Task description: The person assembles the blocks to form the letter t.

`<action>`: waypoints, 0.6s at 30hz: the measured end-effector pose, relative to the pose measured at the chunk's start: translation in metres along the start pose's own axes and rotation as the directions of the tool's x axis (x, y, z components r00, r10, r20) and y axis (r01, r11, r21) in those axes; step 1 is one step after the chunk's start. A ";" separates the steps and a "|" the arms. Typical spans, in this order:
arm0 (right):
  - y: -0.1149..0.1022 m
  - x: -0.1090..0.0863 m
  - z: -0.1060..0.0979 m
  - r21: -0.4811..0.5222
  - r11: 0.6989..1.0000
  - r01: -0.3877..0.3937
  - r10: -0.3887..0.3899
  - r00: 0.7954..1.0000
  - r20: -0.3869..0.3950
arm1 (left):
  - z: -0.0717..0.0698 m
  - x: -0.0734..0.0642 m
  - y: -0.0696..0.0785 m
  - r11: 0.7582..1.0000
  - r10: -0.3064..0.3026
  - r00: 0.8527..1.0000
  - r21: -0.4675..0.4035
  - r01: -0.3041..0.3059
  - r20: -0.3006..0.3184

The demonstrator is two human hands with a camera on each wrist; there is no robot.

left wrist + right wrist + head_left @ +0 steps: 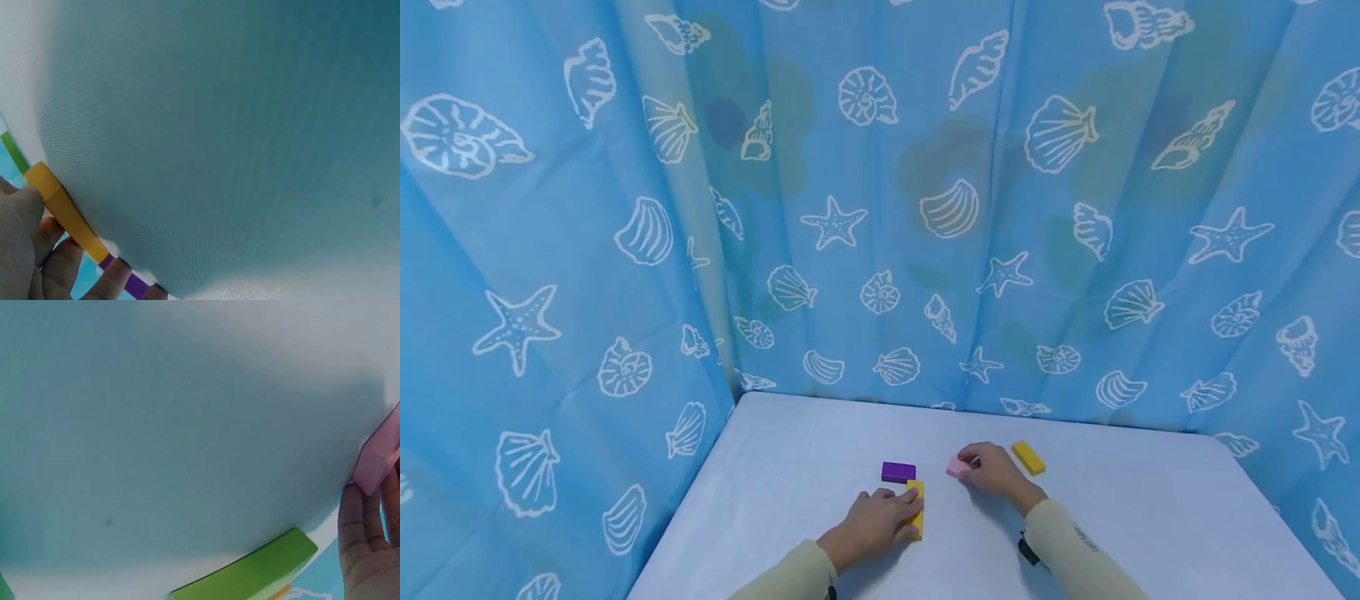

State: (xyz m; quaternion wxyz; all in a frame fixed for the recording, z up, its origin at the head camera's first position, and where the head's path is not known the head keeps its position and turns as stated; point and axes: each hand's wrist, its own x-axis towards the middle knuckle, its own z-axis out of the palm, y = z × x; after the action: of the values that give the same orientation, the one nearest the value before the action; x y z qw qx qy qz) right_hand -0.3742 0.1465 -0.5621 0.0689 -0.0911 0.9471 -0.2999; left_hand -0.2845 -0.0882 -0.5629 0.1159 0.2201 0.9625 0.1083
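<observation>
My left hand point(874, 527) holds a yellow block point(915, 510) that lies lengthwise on the table, its fingers and thumb along it. One end of that block is near a purple block point(898, 472); in the left wrist view, fingers reach past the yellow block point(72, 215) toward the purple one point(135, 285). A pink block point(957, 467) is pinched between the thumb and fingers of my right hand point(992, 472), low over the table; whether it touches is unclear. The right wrist view shows only part of the pink block point(378, 456) at its edge.
Another yellow block point(1028, 457) lies just right of my right hand. In the right wrist view a green block point(250, 569) shows at the bottom. The white-covered table point(805, 442) ends at a blue shell-patterned curtain point(880, 250) behind and at left.
</observation>
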 end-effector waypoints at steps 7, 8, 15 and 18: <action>0.004 -0.001 0.001 0.010 0.999 -0.035 0.035 0.999 -0.021 | 0.004 0.000 0.001 1.000 0.011 1.000 0.017 -0.011 0.009; 0.003 0.000 0.000 0.003 0.999 -0.039 0.039 0.999 -0.038 | 0.003 0.001 0.000 1.000 0.011 1.000 0.025 -0.011 0.002; 0.004 0.001 -0.011 -0.037 0.998 -0.047 0.045 0.997 -0.069 | -0.001 0.003 -0.003 1.000 0.021 1.000 0.023 -0.020 -0.001; 0.003 0.002 -0.013 -0.034 0.999 -0.023 0.020 0.997 -0.071 | -0.004 0.001 -0.003 1.000 0.015 1.000 0.024 -0.015 -0.001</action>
State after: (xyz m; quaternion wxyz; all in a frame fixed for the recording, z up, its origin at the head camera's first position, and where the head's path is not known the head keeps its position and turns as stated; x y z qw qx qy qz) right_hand -0.3785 0.1556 -0.5536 0.0370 -0.0714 0.9550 -0.2856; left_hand -0.2878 -0.0909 -0.5601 0.1118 0.2284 0.9622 0.0977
